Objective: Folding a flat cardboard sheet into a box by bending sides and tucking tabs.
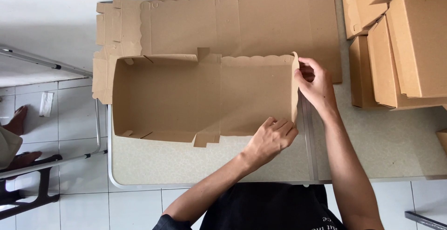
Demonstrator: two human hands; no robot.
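Left hand pressing, fingers together, on near wall of half-folded cardboard box; right hand pinching box's end flap on table.

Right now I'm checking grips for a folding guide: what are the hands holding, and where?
Both hold the half-folded cardboard box: right hand pinches its upright right end flap near the top corner; left hand presses the near side wall.

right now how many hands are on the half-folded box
2: the left hand presses the near wall of the box; the right hand pinches its right end flap.
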